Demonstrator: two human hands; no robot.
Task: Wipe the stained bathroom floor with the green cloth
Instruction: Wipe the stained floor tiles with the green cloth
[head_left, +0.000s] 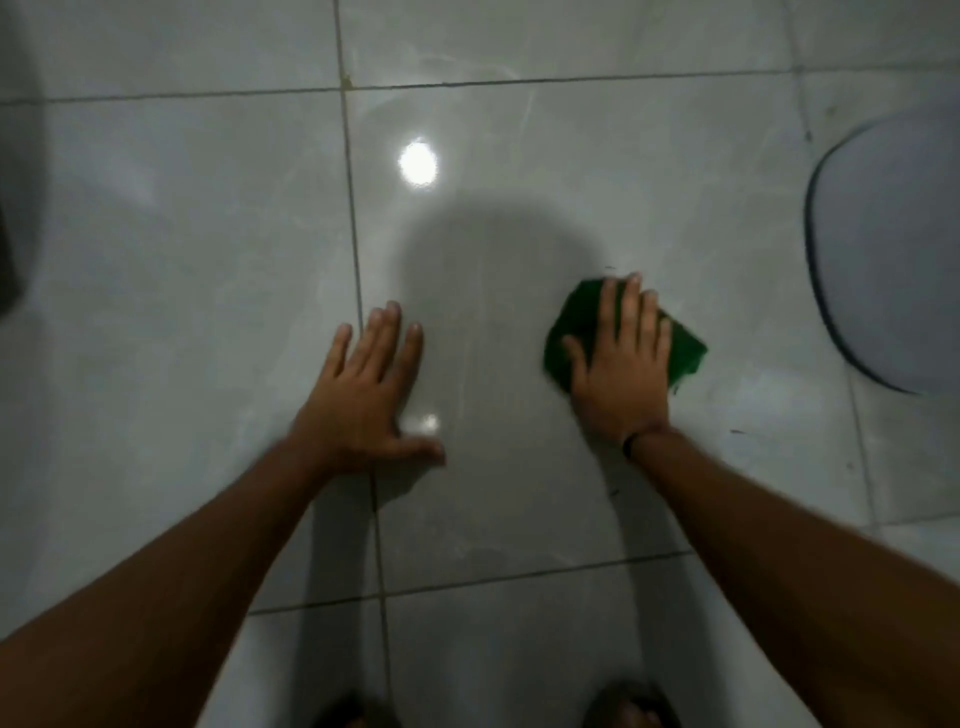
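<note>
Feet (631, 709): just showing at the bottom edge, person crouched low.
Left hand (366, 395): spread flat on the floor (208, 260), holding nothing — likely bracing body weight.
Right hand (621, 364): fingers extended, palm pressing the green cloth (685, 353) down — flat for wiping pressure.
Grey basin (893, 249): well right, clear of the cloth.

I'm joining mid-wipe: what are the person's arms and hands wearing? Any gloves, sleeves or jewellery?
Both forearms are bare to the frame edge: no sleeves show. The left hand and right hand are ungloved, and no rings are visible. The only item worn is a thin dark band around the right wrist.
</note>
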